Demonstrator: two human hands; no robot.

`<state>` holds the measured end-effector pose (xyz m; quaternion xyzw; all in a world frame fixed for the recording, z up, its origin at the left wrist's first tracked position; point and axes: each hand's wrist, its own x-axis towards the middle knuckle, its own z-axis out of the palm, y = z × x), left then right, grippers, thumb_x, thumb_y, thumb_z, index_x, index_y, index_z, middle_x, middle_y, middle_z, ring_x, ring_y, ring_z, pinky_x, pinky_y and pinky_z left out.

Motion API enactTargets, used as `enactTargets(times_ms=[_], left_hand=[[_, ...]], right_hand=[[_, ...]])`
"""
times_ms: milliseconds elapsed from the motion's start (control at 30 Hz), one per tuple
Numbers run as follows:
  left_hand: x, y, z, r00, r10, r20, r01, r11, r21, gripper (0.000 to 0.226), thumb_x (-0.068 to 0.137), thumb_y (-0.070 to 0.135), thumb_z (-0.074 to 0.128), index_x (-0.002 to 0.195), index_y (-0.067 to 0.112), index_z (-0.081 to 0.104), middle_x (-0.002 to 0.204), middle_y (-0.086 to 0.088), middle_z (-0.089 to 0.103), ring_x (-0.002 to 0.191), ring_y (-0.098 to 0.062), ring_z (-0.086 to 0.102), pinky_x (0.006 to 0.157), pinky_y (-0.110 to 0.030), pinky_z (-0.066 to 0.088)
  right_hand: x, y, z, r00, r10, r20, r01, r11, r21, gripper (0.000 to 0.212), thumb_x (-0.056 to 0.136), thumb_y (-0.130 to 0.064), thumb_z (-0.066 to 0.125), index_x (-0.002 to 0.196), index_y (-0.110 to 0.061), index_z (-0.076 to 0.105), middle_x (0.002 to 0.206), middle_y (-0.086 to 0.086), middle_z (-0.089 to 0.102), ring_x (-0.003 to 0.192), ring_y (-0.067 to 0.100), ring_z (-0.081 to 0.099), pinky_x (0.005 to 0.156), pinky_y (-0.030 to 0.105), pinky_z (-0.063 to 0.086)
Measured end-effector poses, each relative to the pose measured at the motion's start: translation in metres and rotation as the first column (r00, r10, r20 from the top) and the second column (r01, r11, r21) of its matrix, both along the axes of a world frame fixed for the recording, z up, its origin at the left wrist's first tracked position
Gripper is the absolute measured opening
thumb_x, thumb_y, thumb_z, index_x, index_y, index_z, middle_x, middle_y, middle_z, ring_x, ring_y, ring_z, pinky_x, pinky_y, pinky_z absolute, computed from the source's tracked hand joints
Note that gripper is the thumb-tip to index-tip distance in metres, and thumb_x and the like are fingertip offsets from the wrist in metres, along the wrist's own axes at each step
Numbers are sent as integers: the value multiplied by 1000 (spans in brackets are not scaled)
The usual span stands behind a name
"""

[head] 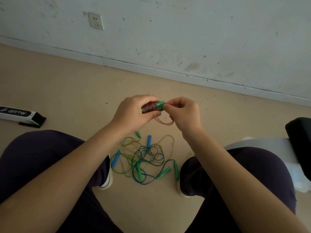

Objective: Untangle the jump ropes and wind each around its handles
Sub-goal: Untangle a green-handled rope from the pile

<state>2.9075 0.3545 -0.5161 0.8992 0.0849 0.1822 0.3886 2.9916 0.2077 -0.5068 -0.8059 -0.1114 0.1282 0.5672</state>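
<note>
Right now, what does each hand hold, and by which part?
Left hand grips the green handles around the wound red rope. Right hand pinches the loose red rope end beside the handles' tips.

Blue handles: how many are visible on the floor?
2. One blue handle stands at the top of the tangled ropes; the other blue handle lies at its left edge. More may be hidden under the ropes.
</note>
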Motion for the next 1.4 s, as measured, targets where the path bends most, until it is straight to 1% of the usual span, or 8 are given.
enactTargets(times_ms=[133, 267, 500, 600, 733, 1000, 1267, 1400], left_hand=[[0, 0, 1, 1000, 15, 27, -13, 999, -45, 32, 79, 29, 82, 109, 28, 73, 95, 10, 71, 86, -12, 65, 76, -38, 54], [1, 1, 0, 1000, 6, 24, -3, 994, -111, 34, 78, 29, 83, 110, 30, 72, 97, 12, 71, 88, -10, 67, 78, -38, 55], [5, 1, 1, 1000, -22, -4, 21, 976, -217, 35, 78, 26, 83, 112, 28, 73, 93, 13, 71, 76, -3, 66, 74, -37, 58], [4, 1, 0, 1000, 3, -6, -4, 975, -222, 34, 78, 29, 83, 110, 30, 72, 93, 13, 71, 77, -7, 67, 74, -40, 58], [3, 0, -3, 999, 31, -29, -37, 974, -223, 31, 80, 31, 81, 110, 30, 71, 91, 13, 70, 75, -8, 66, 73, -42, 58], [1, 2, -3, 999, -30, -35, 21, 971, -239, 31, 78, 31, 83, 103, 42, 70, 89, 26, 67, 77, -5, 66, 74, -44, 59], [4, -1, -3, 998, 47, -42, -55, 971, -231, 27, 81, 31, 81, 106, 30, 70, 89, 10, 68, 65, -14, 67, 63, -42, 59], [5, 1, -3, 999, 25, -35, -33, 968, -248, 27, 80, 29, 81, 105, 30, 70, 90, 10, 67, 68, -15, 68, 63, -42, 59]], right_hand=[[-2, -1, 1, 998, -26, -61, 32, 996, 83, 6, 80, -12, 78, 82, -8, 73, 73, 4, 69, 59, 7, 58, 60, 22, 52], [-4, -2, 2, 992, -16, -122, 36, 986, 165, 9, 78, -9, 80, 83, -5, 74, 68, -1, 66, 53, -1, 55, 57, 16, 46], [1, -3, 0, 998, -54, -7, 55, 996, 75, 14, 79, -17, 81, 78, -13, 68, 71, 1, 68, 59, 6, 59, 57, 19, 50], [-1, -2, -1, 999, -38, -33, 40, 996, 77, 18, 79, -18, 81, 82, -8, 66, 67, 3, 65, 56, 10, 58, 55, 22, 49], [-5, 1, -1, 998, 37, -60, -31, 995, 97, 12, 82, -8, 77, 92, -7, 69, 73, 4, 69, 62, 11, 64, 64, 24, 56], [-2, -4, 1, 993, -40, -114, 55, 990, 133, 7, 79, -11, 79, 84, -8, 74, 72, 0, 68, 56, 0, 57, 59, 16, 48], [-3, -2, 1, 993, 53, -107, -37, 988, 149, 12, 82, -8, 77, 92, -15, 76, 80, 3, 74, 69, 7, 67, 66, 18, 52], [-3, -2, -2, 992, -5, -125, 26, 985, 172, 11, 79, -6, 79, 87, -5, 72, 71, 6, 70, 61, 10, 64, 63, 21, 53]])
